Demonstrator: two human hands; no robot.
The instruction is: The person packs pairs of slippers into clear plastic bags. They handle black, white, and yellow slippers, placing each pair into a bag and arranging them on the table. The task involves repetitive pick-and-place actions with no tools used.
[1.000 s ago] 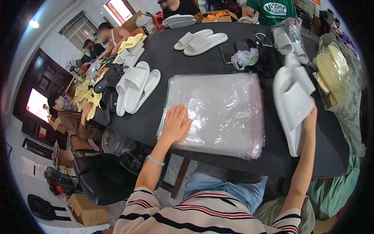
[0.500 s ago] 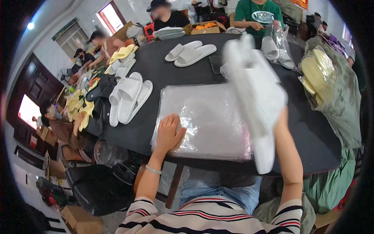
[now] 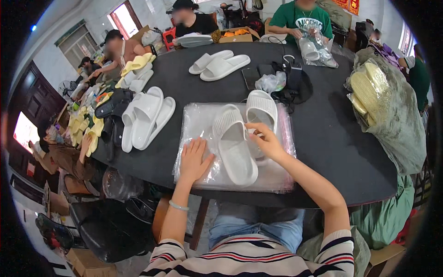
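Left hand: my fingers spread flat on the stack of clear bags.
Right hand: my fingers pinch the white slippers lying on the stack.

I wear a short-sleeved top with horizontal stripes: white bands crossed by narrow dark navy and red lines. The sleeves end above my elbows, so both forearms are bare down to my hands. On my left wrist sits a thin, pale bracelet, a smooth slim ring. My left hand and my right hand carry no gloves and no rings that I can make out. Below the top I have on blue denim jeans, faded at the thighs.
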